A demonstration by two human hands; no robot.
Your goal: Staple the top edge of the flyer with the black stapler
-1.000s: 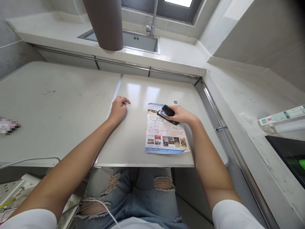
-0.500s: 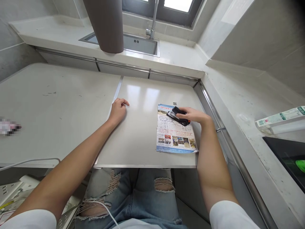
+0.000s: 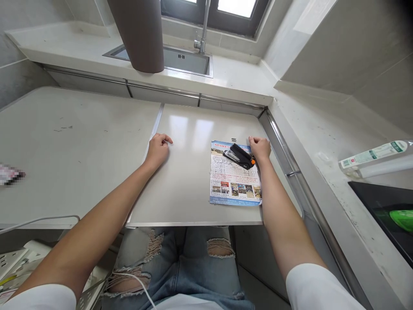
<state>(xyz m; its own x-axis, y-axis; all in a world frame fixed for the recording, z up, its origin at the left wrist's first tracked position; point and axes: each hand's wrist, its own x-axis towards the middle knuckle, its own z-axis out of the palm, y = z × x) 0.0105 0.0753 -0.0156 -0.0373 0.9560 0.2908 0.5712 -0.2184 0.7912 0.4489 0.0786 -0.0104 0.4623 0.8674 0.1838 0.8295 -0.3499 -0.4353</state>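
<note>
Tall dark-brown cylinder blocked part of grey metal sink, w/ chrome tap behind. White counter on R carried slim clear pkg w/ green-white label & glossy black panel w/ bright green oval thing. White cable ran along near L edge of pale glossy table.

Count: 1 black stapler w/ orange part, lying at a slant on upper half of 1 printed blue-white paper flyer, covering some text; 2 small grey staple-like strips just beyond top edge. R hand was by flyer's upper R corner, just beside stapler, fingers curled in; couldn't tell if they pinched paper. R forearm overlapped flyer's R edge. L hand rested nr table seam, well apart from flyer, fingers loosely bent; couldn't tell if anything was under them.

Flyer: red heading, photo row nr bottom; wording too small to read, same for pkg label.
</note>
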